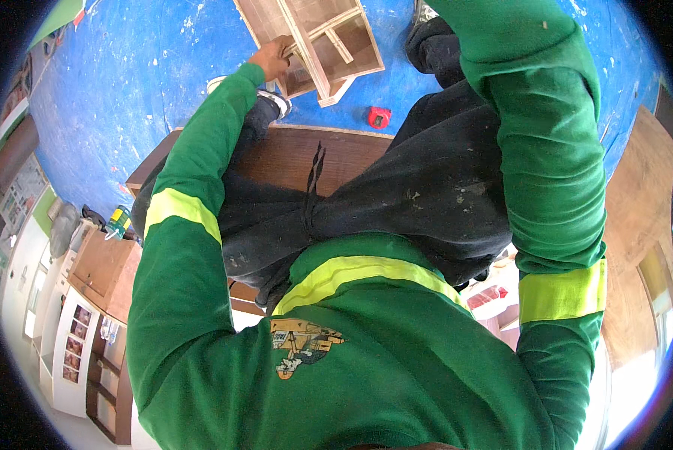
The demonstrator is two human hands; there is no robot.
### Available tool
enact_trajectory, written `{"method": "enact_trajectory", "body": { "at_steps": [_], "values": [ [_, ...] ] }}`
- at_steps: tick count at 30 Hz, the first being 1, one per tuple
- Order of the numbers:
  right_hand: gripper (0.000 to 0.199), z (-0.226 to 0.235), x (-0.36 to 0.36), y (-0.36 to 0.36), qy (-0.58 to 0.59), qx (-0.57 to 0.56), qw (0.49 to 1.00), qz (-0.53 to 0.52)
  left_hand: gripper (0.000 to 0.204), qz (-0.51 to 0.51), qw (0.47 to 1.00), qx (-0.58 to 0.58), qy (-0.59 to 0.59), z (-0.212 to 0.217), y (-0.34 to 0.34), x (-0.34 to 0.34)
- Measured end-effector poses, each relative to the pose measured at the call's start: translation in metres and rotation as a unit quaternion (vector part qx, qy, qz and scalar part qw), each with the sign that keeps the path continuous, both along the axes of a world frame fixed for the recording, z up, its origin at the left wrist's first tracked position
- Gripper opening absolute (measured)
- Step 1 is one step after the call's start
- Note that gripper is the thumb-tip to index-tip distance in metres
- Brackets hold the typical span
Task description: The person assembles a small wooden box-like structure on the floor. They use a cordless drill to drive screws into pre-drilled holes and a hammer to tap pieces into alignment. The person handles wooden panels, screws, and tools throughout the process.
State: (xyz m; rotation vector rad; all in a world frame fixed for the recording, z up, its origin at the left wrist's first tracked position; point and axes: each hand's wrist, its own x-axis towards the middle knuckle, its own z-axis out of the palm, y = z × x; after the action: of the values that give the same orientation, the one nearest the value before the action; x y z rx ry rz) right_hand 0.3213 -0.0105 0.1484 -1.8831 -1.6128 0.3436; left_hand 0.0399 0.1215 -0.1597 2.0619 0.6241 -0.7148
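Observation:
I look down my own body: green sweater with yellow bands, dark trousers. My left hand reaches to a small open wooden box frame lying on the blue floor, and its fingers close around the frame's left edge. My right arm in its green sleeve runs up past the top edge of the picture, so my right hand is out of view. A red tape measure lies on the floor just below the frame, to the right of my left hand.
A dark brown wooden board lies flat under my legs. My shoes rest by the frame. White and wooden cabinets stand at the left, with a green and yellow tool near them. A large curved wooden panel fills the right.

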Motion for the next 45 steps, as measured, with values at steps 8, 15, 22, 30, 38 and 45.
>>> {"method": "enact_trajectory", "body": {
  "at_steps": [8,15,22,30,38,45],
  "values": [
    [0.034,-0.001,0.001,0.007,-0.037,0.008,0.999,0.033,0.063,0.060,0.992,0.075,-0.079,-0.041,-0.016,-0.028],
    [0.034,0.000,-0.004,0.001,-0.068,0.008,0.997,0.037,0.067,0.072,0.981,0.059,-0.169,-0.083,-0.004,-0.030],
    [0.035,-0.010,0.001,-0.002,-0.119,0.034,0.989,0.082,0.066,0.068,0.987,0.039,-0.141,-0.086,-0.007,-0.044],
    [0.035,-0.014,0.004,0.004,-0.185,0.042,0.976,0.106,0.063,-0.005,0.954,0.171,-0.247,-0.098,-0.018,-0.053],
    [0.042,-0.004,-0.006,0.015,-0.051,-0.081,0.995,0.019,0.048,-0.052,0.985,0.153,-0.060,-0.087,-0.008,-0.045],
    [0.046,-0.003,0.005,0.014,-0.053,-0.228,0.972,0.030,0.070,0.105,0.947,0.250,-0.173,-0.029,-0.060,-0.031]
  ]
}}
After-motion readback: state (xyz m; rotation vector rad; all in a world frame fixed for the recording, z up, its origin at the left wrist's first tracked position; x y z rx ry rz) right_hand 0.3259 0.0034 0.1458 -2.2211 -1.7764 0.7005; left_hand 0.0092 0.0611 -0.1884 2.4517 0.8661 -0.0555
